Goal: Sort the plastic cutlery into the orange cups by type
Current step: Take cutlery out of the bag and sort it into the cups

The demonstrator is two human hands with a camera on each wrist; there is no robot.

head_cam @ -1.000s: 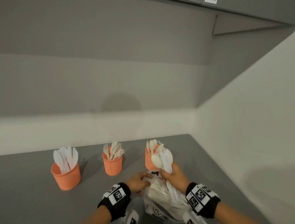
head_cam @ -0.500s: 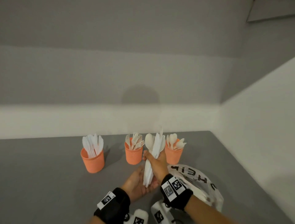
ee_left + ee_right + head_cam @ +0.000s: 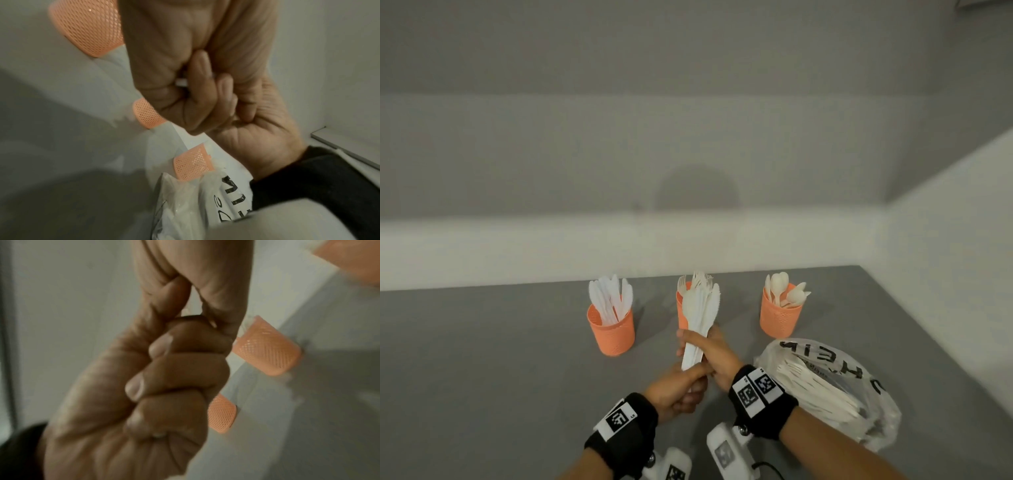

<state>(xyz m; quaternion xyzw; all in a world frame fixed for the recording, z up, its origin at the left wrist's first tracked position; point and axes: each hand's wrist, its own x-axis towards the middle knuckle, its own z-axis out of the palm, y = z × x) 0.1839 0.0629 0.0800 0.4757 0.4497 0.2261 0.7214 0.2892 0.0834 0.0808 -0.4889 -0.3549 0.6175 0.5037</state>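
Note:
Three orange mesh cups stand in a row in the head view: the knife cup (image 3: 611,330) on the left, the fork cup (image 3: 681,313) in the middle, the spoon cup (image 3: 779,318) on the right. My right hand (image 3: 709,351) grips a mixed bundle of white cutlery (image 3: 700,315) upright, just in front of the fork cup and partly hiding it. My left hand (image 3: 678,390) is curled round the bundle's lower end, directly below the right hand. The wrist views show both fists stacked, and most of the bundle is hidden inside them.
A translucent plastic bag (image 3: 835,383) with black lettering lies on the grey table (image 3: 482,359) to the right of my hands, with more white cutlery inside. White walls close the table at the back and on the right.
The right hand lifted the bundle out of the bag and carried it left, from beside the spoon cup to in front of the fork cup. The left hand closed on its lower end.

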